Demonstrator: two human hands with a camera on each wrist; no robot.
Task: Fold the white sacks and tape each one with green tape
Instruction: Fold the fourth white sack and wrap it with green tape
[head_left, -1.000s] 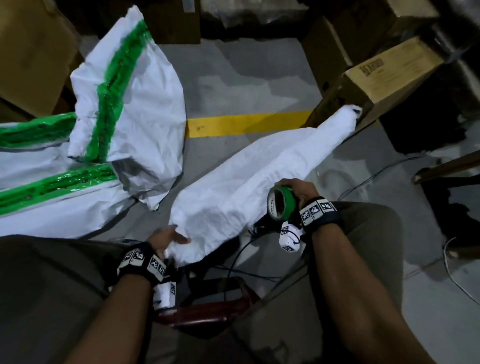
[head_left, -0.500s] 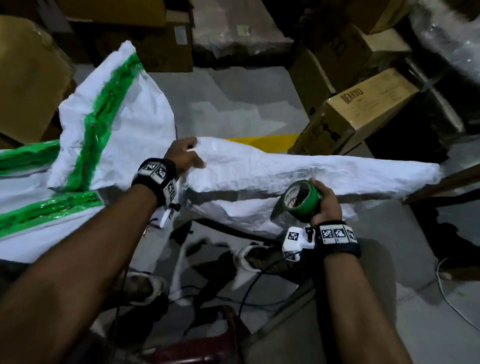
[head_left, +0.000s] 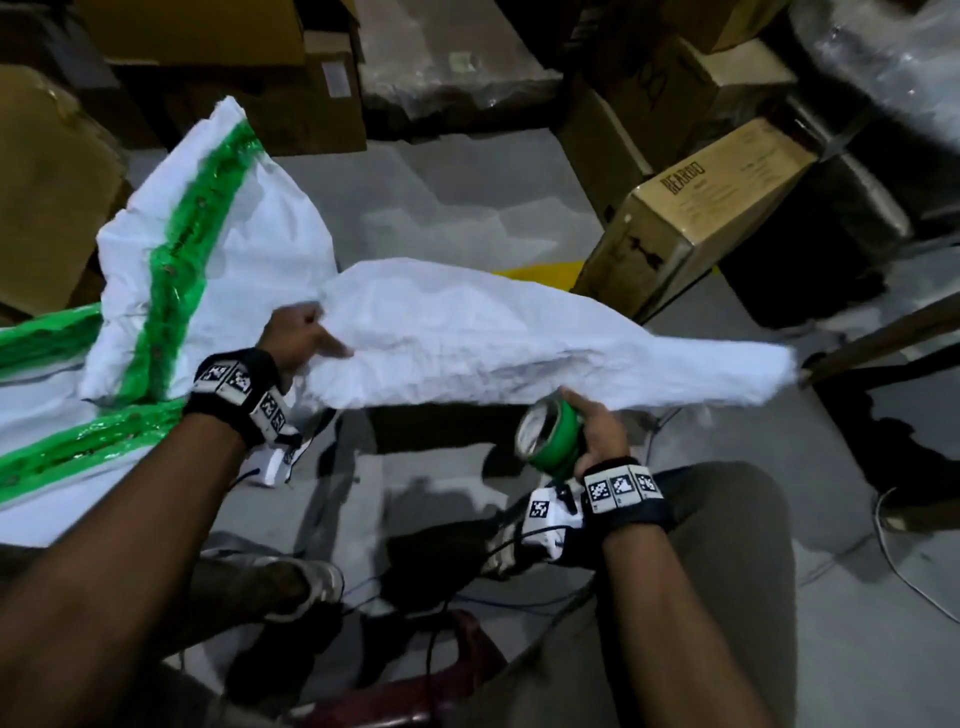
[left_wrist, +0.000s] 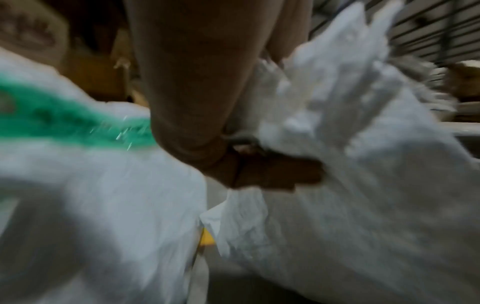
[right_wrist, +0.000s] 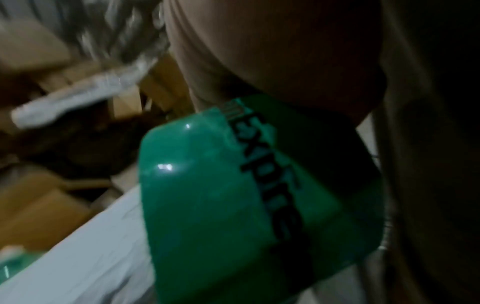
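The white sack (head_left: 493, 343) I hold is crumpled and bunched lengthwise, stretched across the middle of the frame off the floor, its far end tapering toward the right. The roll of green tape (head_left: 548, 439), glossy with black lettering, sits just under its lower edge. At the left, taped sacks (head_left: 208, 249) lie piled, green strips across them.

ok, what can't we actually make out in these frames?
- Left wrist view: left hand fingers buried in the crumpled white woven sack; motion blur hides the grip.
- Right wrist view: round green tape roll fills the frame; print partly unreadable, right hand's fingers mostly unseen.
- Head view: the sack hides most of the yellow floor line; tape's loose end not visible.
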